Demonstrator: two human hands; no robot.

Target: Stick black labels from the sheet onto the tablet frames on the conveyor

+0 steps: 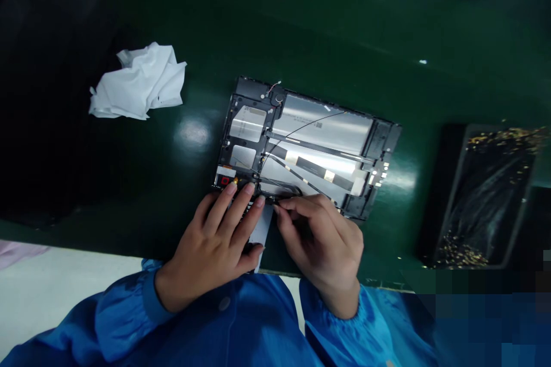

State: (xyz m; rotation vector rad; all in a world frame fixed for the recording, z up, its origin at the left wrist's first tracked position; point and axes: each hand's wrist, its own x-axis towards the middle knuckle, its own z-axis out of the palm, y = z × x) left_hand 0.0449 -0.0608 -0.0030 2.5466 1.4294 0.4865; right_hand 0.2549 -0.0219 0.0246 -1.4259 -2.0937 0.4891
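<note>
device: flat rectangular tablet-like unit with a black frame and silver metal panels (321,132), inner side up, lying askew on the dark green glossy worktop (206,23), near the person
parts on it: thin black wire (302,125) arcing over the silver; small red square (225,181) at lower-left corner
handling: looks light and stiff in the frame, panels probably slippery; wires and small connectors likely fragile
where to hold: outer black frame edges, off the wires
left hand (217,241): open, fingers spread, fingertips on the device's lower-left edge
right hand (329,235): thumb and index finger closed in a pinch at the lower edge, just beside the left fingertips; item between them too small to tell
between hands: pale flat strip (263,229) reaching from device toward worktop's near edge; can't tell if attached
left side: crumpled white cloth or tissue (144,83), well apart from device
right side: black rectangular tray (447,183) with small gold-coloured bits (465,252), apart from device
person: blue sleeves (124,312), gathered cuffs
</note>
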